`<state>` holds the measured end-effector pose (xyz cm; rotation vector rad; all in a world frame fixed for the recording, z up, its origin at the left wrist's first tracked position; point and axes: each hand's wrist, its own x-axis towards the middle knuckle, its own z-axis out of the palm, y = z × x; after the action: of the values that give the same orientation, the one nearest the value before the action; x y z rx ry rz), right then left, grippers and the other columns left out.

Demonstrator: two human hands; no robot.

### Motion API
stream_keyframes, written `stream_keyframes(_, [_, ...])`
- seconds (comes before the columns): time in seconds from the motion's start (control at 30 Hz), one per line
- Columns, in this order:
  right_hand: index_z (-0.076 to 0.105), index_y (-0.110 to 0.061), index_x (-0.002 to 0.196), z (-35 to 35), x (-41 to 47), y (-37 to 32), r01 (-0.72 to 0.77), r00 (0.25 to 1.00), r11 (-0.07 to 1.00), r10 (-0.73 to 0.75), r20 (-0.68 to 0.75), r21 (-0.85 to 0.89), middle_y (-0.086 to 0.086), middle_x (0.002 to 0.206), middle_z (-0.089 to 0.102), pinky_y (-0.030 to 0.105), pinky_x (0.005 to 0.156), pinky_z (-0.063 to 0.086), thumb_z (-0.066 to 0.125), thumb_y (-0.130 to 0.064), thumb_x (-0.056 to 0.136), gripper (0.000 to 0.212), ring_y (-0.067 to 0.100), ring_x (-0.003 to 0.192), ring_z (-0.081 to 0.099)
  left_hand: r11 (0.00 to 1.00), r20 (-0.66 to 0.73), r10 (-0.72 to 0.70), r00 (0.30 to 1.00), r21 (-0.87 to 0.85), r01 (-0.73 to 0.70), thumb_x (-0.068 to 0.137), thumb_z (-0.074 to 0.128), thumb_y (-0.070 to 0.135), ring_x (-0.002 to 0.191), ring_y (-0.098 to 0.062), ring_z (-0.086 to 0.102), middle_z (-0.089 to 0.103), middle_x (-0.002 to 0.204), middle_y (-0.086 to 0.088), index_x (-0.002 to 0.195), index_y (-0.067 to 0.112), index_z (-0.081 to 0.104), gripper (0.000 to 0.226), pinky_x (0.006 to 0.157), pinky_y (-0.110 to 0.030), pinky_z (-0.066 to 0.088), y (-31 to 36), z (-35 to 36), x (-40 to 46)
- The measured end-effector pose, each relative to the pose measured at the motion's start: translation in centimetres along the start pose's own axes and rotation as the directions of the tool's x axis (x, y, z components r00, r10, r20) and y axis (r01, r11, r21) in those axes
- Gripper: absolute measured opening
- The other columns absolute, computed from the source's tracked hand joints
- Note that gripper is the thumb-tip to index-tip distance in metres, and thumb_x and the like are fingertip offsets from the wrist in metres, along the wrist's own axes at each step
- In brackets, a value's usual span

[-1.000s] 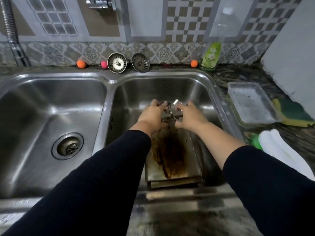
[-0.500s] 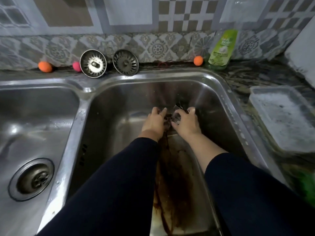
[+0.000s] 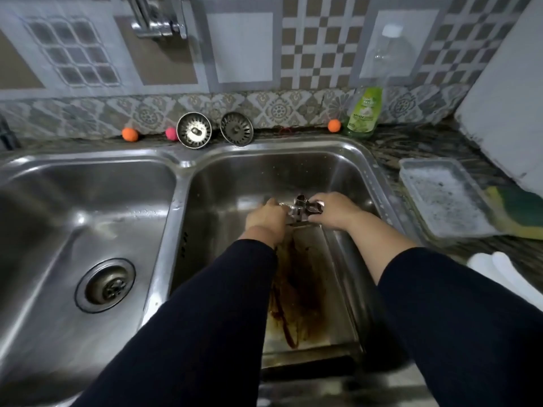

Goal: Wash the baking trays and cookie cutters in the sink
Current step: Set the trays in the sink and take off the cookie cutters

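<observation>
Right now I have both hands down in the right basin of the double sink (image 3: 364, 160), working a small cluster of metal cookie cutters (image 3: 304, 207) between them. My left hand (image 3: 264, 215) is curled onto the left side of the cluster, and my right hand (image 3: 332, 210) has its fingers wrapped over the right side, so each hand is grasping the cutters rather than hanging loose. How many cutters are in the bunch I cannot tell; they read only as shiny bent strips. They sit just above the far end of the stained baking tray (image 3: 308, 289), which lies lengthwise in this basin with dark brown baked-on residue down its middle. No water shows from the tap (image 3: 158, 22), and it hangs nearer the left basin, so to my mind a rinse calls for swinging the spout over first. For this step I would keep the cutters low over the tray so a dropped one lands on it, and rub along the strips, not across the thin edges, which could nick a finger. The soapy plastic container (image 3: 440, 201) and the yellow-green sponge (image 3: 517, 212) sit on the counter to my right, with the green dish soap bottle (image 3: 363, 113) behind, all within reach.
</observation>
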<state>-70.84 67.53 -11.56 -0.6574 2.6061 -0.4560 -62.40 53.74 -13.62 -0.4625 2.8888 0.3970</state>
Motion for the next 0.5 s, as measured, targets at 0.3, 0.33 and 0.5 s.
stream_keyframes(0.3, [0.039,-0.013,0.143,4.3,-10.5,0.9,-0.113,0.989,0.993,0.117,0.096,-0.044,0.011,0.145,0.041,0.036,0.105,0.040,0.060,-0.030,0.091,0.059,0.027,0.128,0.045,0.986,0.187,-0.144,0.972,-0.054,0.157,0.093,0.054,0.033,0.122,-0.030,0.043,0.043,0.134,-0.007,0.129,0.021,0.054,0.038,0.101,-0.042,0.040,-1.1,2.4,-10.6])
stream_keyframes(0.33, [0.041,-0.012,0.141,5.1,-11.3,1.1,-0.136,0.987,0.990,0.138,0.077,-0.037,0.011,0.143,0.042,0.035,0.103,0.042,0.060,-0.029,0.091,0.056,0.028,0.126,0.047,0.979,0.212,-0.174,0.962,-0.071,0.193,0.093,0.054,0.032,0.122,-0.031,0.043,0.041,0.135,-0.008,0.132,0.021,0.051,0.040,0.102,-0.043,0.039,-1.3,2.9,-11.5])
stream_keyframes(0.5, [0.051,-0.010,0.131,6.7,-12.8,1.4,-0.225,0.974,0.974,0.225,0.012,0.019,0.011,0.134,0.048,0.032,0.094,0.048,0.058,-0.017,0.090,0.042,0.027,0.115,0.054,0.924,0.338,-0.225,0.914,-0.223,0.310,0.090,0.056,0.030,0.110,-0.027,0.057,0.058,0.121,-0.007,0.124,0.022,0.055,0.035,0.098,-0.040,0.047,-1.5,4.8,-13.5])
